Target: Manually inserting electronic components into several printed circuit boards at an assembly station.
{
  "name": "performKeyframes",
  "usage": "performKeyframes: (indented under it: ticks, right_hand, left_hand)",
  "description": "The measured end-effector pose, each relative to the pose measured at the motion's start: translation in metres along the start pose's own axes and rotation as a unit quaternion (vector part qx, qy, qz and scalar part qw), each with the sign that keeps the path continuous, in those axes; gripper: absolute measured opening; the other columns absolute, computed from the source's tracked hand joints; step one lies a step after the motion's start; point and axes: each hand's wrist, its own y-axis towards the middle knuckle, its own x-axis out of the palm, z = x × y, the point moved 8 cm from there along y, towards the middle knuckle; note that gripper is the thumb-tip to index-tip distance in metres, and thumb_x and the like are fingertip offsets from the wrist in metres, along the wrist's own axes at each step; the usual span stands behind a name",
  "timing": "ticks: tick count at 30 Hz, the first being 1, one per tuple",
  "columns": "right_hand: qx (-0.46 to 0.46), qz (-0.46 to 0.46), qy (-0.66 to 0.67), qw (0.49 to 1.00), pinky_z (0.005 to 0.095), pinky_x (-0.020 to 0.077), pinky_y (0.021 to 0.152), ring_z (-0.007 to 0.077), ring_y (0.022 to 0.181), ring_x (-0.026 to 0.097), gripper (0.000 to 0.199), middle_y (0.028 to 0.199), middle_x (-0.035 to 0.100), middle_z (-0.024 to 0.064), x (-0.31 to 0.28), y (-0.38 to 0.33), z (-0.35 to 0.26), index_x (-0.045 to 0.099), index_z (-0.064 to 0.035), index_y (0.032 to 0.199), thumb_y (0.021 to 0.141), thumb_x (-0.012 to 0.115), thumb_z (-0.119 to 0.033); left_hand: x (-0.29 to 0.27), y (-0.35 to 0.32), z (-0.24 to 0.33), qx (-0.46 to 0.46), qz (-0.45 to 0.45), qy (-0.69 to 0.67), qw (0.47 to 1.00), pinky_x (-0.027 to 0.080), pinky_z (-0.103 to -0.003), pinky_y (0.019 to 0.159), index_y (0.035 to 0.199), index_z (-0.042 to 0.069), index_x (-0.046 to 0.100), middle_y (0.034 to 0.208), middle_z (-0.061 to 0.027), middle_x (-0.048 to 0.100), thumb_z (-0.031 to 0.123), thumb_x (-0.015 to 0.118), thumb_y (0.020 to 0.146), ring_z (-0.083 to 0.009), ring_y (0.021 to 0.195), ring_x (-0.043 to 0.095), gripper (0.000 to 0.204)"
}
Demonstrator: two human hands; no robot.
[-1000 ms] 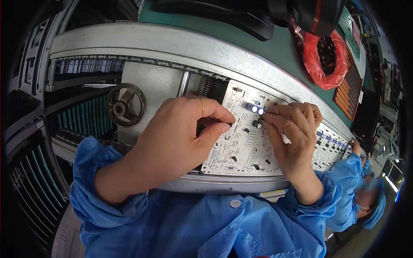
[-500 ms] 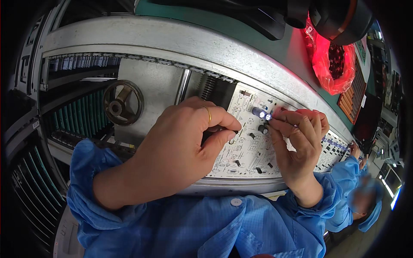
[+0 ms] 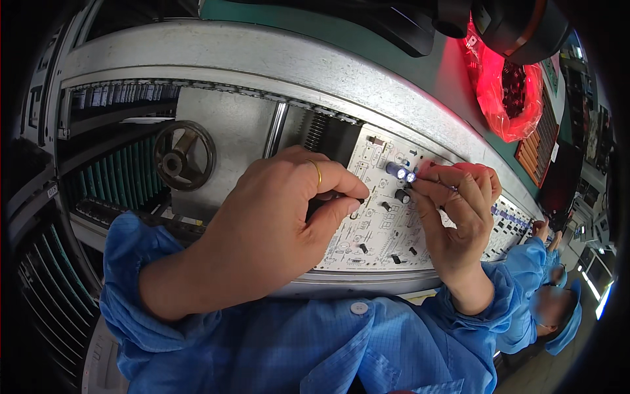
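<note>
A white circuit board (image 3: 348, 244) lies beneath both my hands, carrying several upright parts. Over its left portion my left hand (image 3: 262, 226), with a ring on one finger, is closed in a pinch; a dark bit shows at the fingertips, too small to name. My right hand (image 3: 459, 213) is also closed, thumb and fingers bent together over the board's far side. Whatever it may hold is hidden. Right by those fingers stand two blue cylindrical capacitors (image 3: 401, 172) and a black capacitor (image 3: 402, 196). Small black parts (image 3: 396, 259) stand nearer me.
A metal rail (image 3: 275, 56) runs behind the board, and a handwheel (image 3: 184, 155) stands to the left. Beyond the rail, a red-lit plastic bag (image 3: 508, 111) holds dark parts below a black device (image 3: 518, 29). A co-worker in blue (image 3: 525, 276) is at the right.
The whole view has shifted slightly. My right fingers have moved a little beside the capacitors, while my left hand keeps the same pinch.
</note>
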Motion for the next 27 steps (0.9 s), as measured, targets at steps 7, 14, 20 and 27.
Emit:
performKeyframes:
  ticks: [7, 14, 20, 27]
  right_hand:
    - [-0.045, 0.012, -0.039, 0.998, 0.0424, 0.0375, 0.092, 0.0241, 0.092, 0.059, 0.022, 0.099, 0.07, 0.0035, 0.002, -0.001, -0.009, 0.075, -0.0075, 0.09, 0.07, 0.082, -0.004]
    - [-0.084, -0.002, -0.077, 0.993, 0.0404, 0.0388, 0.095, 0.0241, 0.103, 0.056, 0.022, 0.109, 0.068, 0.0077, -0.002, -0.013, -0.015, 0.076, -0.0081, 0.096, 0.078, 0.072, 0.003]
    - [-0.044, 0.069, -0.023, 0.996, 0.0396, 0.0361, 0.095, 0.0219, 0.101, 0.057, 0.037, 0.116, 0.067, 0.0069, -0.018, -0.025, 0.001, 0.075, -0.0072, 0.11, 0.075, 0.067, 0.005]
    - [0.039, 0.296, 0.203, 0.933, 0.0317, 0.0411, 0.091, 0.023, 0.104, 0.057, 0.04, 0.114, 0.066, 0.0125, -0.043, -0.082, 0.04, 0.07, -0.0007, 0.115, 0.081, 0.055, 0.015]
  left_hand:
    - [-0.002, -0.001, -0.001, 0.0, -0.007, -0.002, 1.0, 0.054, -0.03, 0.08, 0.098, 0.0, 0.074, 0.094, -0.0128, 0.073, -0.001, 0.073, 0.084, -0.0222, 0.088, 0.07, 0.014]
    - [-0.003, -0.003, -0.005, -0.032, -0.018, -0.013, 0.999, 0.053, -0.027, 0.081, 0.099, -0.001, 0.074, 0.095, -0.0113, 0.074, -0.001, 0.073, 0.085, -0.0167, 0.088, 0.07, 0.014]
    - [-0.001, 0.002, -0.008, -0.062, -0.053, -0.053, 0.995, 0.054, -0.024, 0.081, 0.101, -0.004, 0.073, 0.097, -0.0087, 0.074, -0.001, 0.071, 0.088, -0.012, 0.089, 0.069, 0.013]
    - [0.016, -0.019, 0.006, -0.002, -0.029, -0.076, 0.997, 0.049, -0.021, 0.063, 0.099, -0.003, 0.073, 0.079, -0.0035, 0.07, 0.006, 0.071, 0.088, -0.006, 0.073, 0.064, 0.015]
